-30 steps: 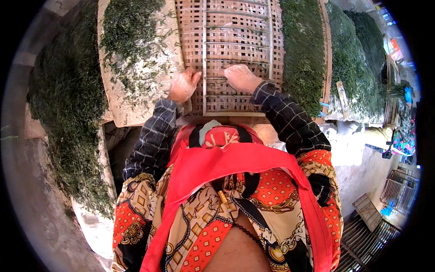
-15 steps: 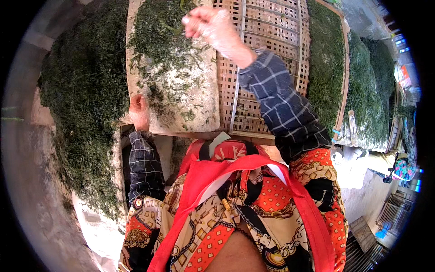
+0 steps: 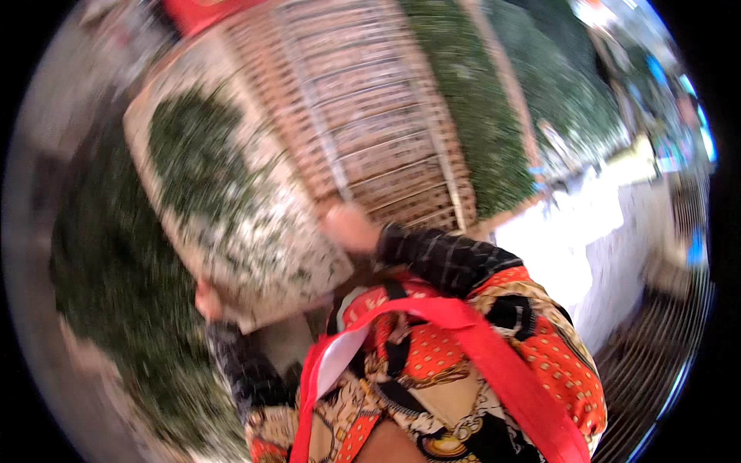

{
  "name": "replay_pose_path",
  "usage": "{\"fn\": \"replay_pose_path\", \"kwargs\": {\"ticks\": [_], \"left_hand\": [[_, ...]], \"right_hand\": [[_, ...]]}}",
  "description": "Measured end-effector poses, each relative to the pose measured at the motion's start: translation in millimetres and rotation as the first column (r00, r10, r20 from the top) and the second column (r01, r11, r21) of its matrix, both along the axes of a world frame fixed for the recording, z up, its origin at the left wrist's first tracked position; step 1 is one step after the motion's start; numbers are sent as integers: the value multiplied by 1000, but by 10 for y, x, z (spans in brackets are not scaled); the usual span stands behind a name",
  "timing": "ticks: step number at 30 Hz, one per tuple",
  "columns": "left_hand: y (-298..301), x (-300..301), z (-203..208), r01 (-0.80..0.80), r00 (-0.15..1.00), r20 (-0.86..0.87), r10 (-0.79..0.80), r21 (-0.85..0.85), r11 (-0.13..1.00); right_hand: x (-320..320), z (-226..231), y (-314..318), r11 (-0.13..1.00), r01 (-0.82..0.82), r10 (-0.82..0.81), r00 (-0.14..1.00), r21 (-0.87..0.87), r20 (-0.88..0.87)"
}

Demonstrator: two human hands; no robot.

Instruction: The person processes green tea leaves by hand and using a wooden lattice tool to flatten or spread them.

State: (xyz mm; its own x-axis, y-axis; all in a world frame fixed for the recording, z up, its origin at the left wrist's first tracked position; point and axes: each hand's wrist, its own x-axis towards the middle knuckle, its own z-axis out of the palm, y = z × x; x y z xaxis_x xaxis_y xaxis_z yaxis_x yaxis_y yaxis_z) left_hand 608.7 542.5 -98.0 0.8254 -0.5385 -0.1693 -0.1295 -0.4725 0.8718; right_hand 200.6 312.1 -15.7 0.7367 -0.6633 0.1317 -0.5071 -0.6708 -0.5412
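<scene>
The picture is blurred by motion. A pale flat tray (image 3: 301, 270) strewn with dark green leaves (image 3: 193, 154) lies tilted in front of me, on top of a woven bamboo rack (image 3: 370, 123). My left hand (image 3: 207, 299) grips the tray's near left corner from below. My right hand (image 3: 349, 228) rests at the tray's near right edge, where tray and bamboo rack meet; its fingers are too blurred to read.
Beds of dark green leaves spread to the left (image 3: 100, 293) and to the right (image 3: 478, 131) of the rack. A pale floor (image 3: 571, 231) lies at the right, with a slatted grid (image 3: 656, 339) beyond it. A red strap (image 3: 494, 363) crosses my chest.
My right hand has dropped from high over the tray to its near right edge. The view has swung and the tray now sits tilted; my left hand stays at its corner.
</scene>
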Motion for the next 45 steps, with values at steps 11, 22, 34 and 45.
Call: {"fn": "replay_pose_path", "kwargs": {"ticks": [11,22,34,45], "left_hand": [[-177,-1051,1370,-77,984,-154,88,79,994],[-260,-2677,2492,-272,937,-275,217,-182,945],[-1880,-4696,2078,25,987,-133,-88,-417,909],[-3331,-6396,2028,64,953,-248,-172,-391,918]], "right_hand": [[-55,13,-176,670,142,-412,887,729,206],[-1376,1260,-589,568,117,-544,796,815,265],[-3985,1513,-1678,538,105,-748,516,836,417],[-5718,1048,-2818,586,392,-780,508,709,365]]}}
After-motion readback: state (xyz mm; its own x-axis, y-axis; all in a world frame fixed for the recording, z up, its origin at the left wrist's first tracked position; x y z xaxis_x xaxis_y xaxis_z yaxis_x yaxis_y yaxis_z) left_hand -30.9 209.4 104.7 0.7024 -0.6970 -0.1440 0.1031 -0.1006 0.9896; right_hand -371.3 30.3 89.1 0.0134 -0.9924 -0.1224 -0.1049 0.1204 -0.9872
